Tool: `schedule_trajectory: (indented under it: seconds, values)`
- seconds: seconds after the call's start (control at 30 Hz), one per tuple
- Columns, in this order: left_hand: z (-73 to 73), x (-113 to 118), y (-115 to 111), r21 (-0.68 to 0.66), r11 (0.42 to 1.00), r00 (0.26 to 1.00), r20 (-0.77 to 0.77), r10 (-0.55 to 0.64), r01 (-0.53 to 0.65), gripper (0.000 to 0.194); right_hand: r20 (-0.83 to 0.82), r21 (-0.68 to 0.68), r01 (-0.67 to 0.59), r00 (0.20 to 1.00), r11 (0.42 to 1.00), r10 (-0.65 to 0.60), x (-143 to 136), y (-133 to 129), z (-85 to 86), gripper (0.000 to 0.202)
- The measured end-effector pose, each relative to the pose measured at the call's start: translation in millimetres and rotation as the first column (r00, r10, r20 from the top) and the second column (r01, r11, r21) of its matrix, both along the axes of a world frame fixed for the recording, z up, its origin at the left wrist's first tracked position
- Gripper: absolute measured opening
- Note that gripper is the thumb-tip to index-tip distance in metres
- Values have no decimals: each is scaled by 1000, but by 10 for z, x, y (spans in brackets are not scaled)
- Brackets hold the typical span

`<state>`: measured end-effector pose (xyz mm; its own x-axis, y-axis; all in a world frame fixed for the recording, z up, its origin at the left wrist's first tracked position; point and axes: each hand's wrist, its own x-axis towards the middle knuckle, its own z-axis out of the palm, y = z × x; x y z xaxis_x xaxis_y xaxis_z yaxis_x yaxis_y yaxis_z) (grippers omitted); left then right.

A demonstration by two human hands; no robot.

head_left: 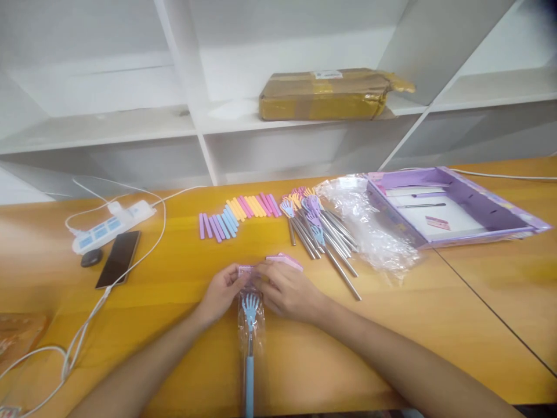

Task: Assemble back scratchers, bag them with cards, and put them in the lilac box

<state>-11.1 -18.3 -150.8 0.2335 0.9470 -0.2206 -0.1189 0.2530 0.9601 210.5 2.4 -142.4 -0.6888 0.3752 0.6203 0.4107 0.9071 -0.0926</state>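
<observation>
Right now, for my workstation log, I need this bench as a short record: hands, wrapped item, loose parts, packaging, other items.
Left hand: left hand pinches a pink card
Right hand: right hand at the same card, fingertips unclear
Wrapped item: blue scratcher in a clear bag, hand-shaped end toward the hands
Loose parts: row of coloured sticks; pile of scratchers
Packaging: crumpled clear plastic; purple box, open
Other items: phone; power strip
</observation>
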Motion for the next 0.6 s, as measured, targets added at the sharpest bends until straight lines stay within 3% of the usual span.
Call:
schedule_trajectory:
  seconds: [0.13,0.47,0.6]
  values:
    - [14,24,2,-6,999,999,-25,37,-38,38,-9,-19,-4,1000,1000,3,-30,2,-13,25]
    - [-45,-24,57,-53,997,997,-51,-62,60,38,44,63,48,998,997,-51,-7,83,-44,7]
    - [-19,-32,73,-88,991,993,-51,-105,100,40,94,3,163,982,987,-163,5,78,22,7]
